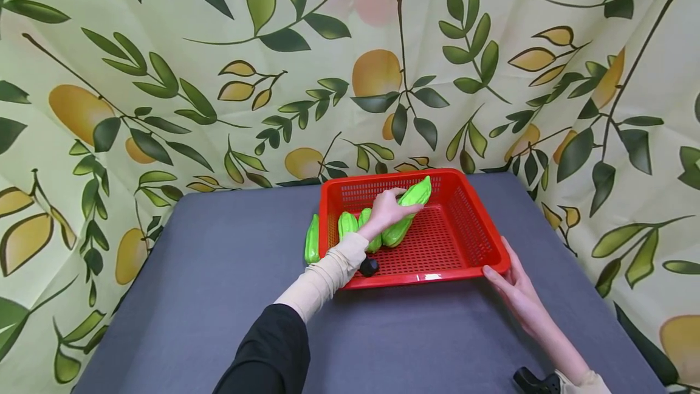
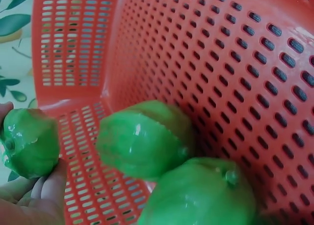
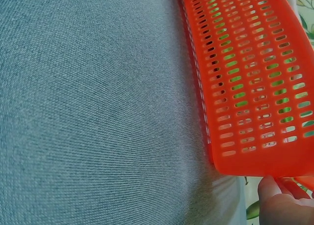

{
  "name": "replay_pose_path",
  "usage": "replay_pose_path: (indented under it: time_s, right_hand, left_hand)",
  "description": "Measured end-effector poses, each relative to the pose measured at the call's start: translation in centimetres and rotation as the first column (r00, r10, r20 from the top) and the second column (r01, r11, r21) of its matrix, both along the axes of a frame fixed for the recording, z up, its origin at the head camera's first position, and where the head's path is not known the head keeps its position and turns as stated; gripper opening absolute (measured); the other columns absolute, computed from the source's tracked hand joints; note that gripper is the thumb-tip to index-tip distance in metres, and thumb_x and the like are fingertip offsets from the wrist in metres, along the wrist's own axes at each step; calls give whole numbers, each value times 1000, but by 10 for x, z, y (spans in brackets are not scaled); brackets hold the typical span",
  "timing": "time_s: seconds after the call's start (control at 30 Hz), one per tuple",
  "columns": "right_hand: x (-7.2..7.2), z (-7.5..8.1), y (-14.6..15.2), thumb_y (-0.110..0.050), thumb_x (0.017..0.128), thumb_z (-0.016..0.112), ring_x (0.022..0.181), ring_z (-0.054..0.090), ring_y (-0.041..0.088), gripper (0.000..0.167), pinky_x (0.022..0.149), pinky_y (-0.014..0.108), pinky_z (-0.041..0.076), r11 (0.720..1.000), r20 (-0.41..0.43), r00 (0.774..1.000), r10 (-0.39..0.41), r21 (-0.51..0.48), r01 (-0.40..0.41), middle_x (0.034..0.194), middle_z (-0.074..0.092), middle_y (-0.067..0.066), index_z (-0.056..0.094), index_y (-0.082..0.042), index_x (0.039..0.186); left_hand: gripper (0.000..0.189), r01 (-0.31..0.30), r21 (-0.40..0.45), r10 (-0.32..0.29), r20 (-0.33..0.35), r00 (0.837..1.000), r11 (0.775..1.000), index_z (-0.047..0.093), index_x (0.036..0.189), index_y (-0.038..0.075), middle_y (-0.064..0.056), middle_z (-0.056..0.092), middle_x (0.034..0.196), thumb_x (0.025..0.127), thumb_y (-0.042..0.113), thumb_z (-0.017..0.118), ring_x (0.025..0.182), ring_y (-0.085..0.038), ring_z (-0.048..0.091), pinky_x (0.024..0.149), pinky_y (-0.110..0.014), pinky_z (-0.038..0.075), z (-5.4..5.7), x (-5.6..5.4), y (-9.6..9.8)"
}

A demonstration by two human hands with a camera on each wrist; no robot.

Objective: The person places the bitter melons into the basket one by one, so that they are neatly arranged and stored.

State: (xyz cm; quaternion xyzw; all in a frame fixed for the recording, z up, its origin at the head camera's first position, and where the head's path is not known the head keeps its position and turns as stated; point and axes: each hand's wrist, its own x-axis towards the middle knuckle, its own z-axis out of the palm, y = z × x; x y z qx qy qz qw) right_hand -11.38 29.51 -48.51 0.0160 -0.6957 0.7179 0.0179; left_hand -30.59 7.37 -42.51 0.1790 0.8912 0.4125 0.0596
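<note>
My left hand (image 1: pixel 387 210) reaches over the red basket (image 1: pixel 481 230) and grips a long, bright green ridged gourd (image 1: pixel 420 192), its upper end tilted to the right. The left wrist view shows the held gourd (image 2: pixel 32 142) end-on, with fingers beneath it. Two more green gourds (image 1: pixel 347 222) lie side by side in the basket's left part, partly hidden by the left wrist. With my right hand (image 1: pixel 516 287) I hold the basket's front right corner, thumb on the rim. In the right wrist view, fingertips (image 3: pixel 271 186) touch the red corner.
Outside the basket, another green gourd (image 1: pixel 312 239) lies against its left wall. The basket sits toward the back of a blue-grey table (image 1: pixel 229 248). A leaf-and-fruit patterned cloth (image 1: pixel 328 108) hangs behind and along both sides.
</note>
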Motion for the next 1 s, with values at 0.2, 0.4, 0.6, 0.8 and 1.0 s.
replay_pose_path:
  time_s: [0.2, 0.4, 0.6, 0.8, 1.0]
  right_hand:
    - [1, 2, -2, -8, 97, 47, 119, 44, -12, 78, 89, 11, 48, 1000, 5, 1000, -7, 10, 7, 157, 6, 16, -7, -18, 153]
    - [0, 3, -3, -8, 97, 48, 119, 43, -13, 79, 89, 11, 47, 1000, 1, 1000, -6, -1, 6, 157, 6, 16, -6, -18, 153]
    - [1, 5, -4, -9, 97, 48, 119, 44, -12, 78, 89, 12, 48, 1000, 3, 1000, -10, 15, 10, 156, 7, 17, -6, -18, 153]
    - [0, 6, -3, -9, 97, 48, 119, 45, -11, 78, 89, 12, 47, 1000, 5, 1000, -10, 11, 10, 156, 6, 19, -6, -17, 153]
    - [0, 4, -2, -9, 97, 48, 119, 45, -12, 79, 89, 11, 47, 1000, 7, 1000, -12, 15, 12, 155, 3, 24, -7, -16, 153]
  left_hand:
    - [57, 71, -55, -72, -8, 997, 996, 62, 124, 7, -9, 68, 115, 78, 39, 75, 95, -18, 63, 77, -22, 51, -5, 1, 6]
    - [59, 101, -90, -100, 20, 995, 991, 61, 126, 7, -9, 67, 118, 78, 39, 75, 97, -17, 62, 79, -21, 49, -7, 2, 11]
    - [58, 155, -90, -151, 57, 987, 984, 63, 123, 6, -8, 68, 113, 77, 39, 75, 88, -13, 60, 71, -17, 47, -9, 2, 16]
    - [55, 202, -76, -196, 80, 977, 976, 65, 118, 5, -7, 69, 108, 76, 38, 76, 85, -11, 59, 69, -16, 46, -14, 0, 23]
    - [50, 208, -57, -202, 106, 974, 976, 68, 113, 6, -4, 70, 98, 76, 37, 77, 77, -9, 56, 64, -16, 44, -22, -1, 28]
